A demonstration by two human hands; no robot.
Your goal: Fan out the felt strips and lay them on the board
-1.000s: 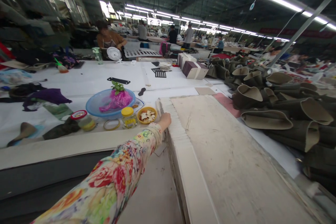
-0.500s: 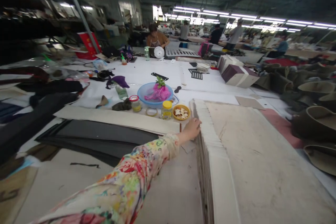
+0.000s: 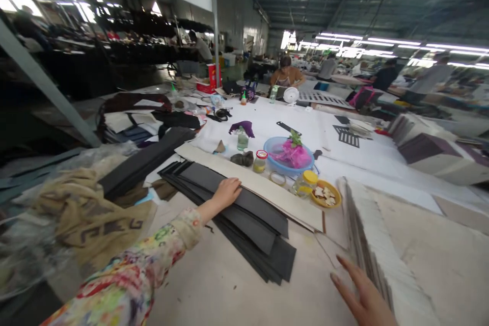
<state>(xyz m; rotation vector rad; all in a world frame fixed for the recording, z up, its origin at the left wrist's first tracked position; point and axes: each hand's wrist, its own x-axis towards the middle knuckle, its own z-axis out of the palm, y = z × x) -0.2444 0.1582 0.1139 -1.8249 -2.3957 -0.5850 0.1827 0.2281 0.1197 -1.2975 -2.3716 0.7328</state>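
Observation:
My left hand (image 3: 226, 192), in a floral sleeve, rests on a fanned stack of dark grey strips (image 3: 255, 221). Its fingers lie together and curl over the stack's far edge, beside a long cream strip (image 3: 263, 183); the fingertips are partly hidden. At the lower right, my right hand (image 3: 362, 293) has its fingers apart and holds nothing. It hovers close to the left side of a tall stack of pale sheets (image 3: 397, 265).
Beyond the cream strip stand a yellow bowl of pieces (image 3: 326, 194), a yellow-lidded jar (image 3: 306, 183), a tape roll (image 3: 277, 178), a red-lidded jar (image 3: 260, 161) and a blue basin (image 3: 273, 147). Brown sacking (image 3: 91, 209) lies left. A person (image 3: 286, 74) sits across the table.
My left hand has left the pale sheet stack and moved left onto the dark grey strips. My right hand has come into view at the lower right. The view has turned left.

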